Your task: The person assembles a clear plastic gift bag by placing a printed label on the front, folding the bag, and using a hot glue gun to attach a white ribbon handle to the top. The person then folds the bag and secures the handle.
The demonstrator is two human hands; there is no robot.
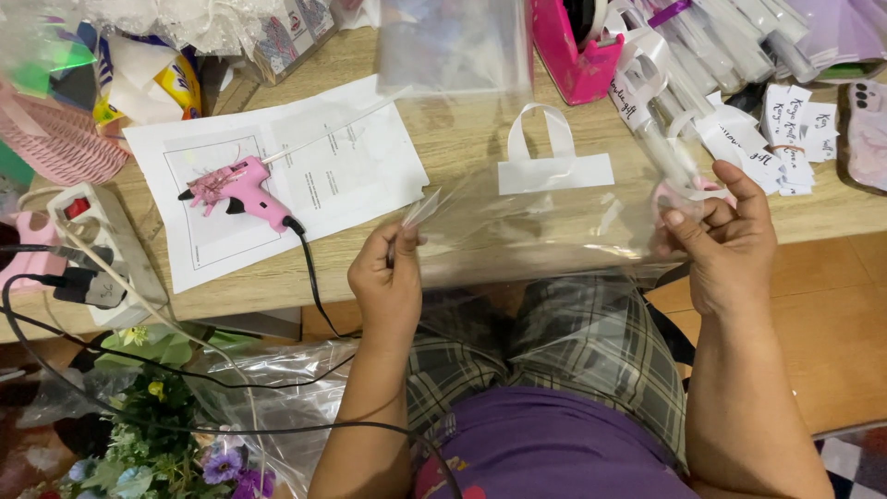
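Left hand: the left hand, at centre frame, pinches the left edge of a clear plastic bag between thumb and fingers, closed on the film.
Right hand: the right hand, at right of centre, grips the bag's right edge, fingers curled round the film; a pale pink item sits behind the fingers and cannot be identified.
Bag position: the bag is stretched level between both hands, over the near edge of the wooden surface and above the lap; its white handle lies at the top, centre frame.
Step in hand, judged: the film appears to be spread taut. Even tension on both edges would keep it flat; a pinch close to the corners should avoid creasing.
Glue gun: a pink glue gun rests on a white paper sheet at left of centre, well apart from the bag; its nozzle may be hot, so the film is best kept clear.
Cord: the black cord drops off the surface edge just beside the left hand and could snag the wrist.
Power strip: a white power strip lies at far left.
Tape dispenser: a pink tape dispenser stands at top centre.
Labels: white paper tags crowd the upper right, near the right hand.
Flowers: artificial flowers sit at lower left, on the floor.
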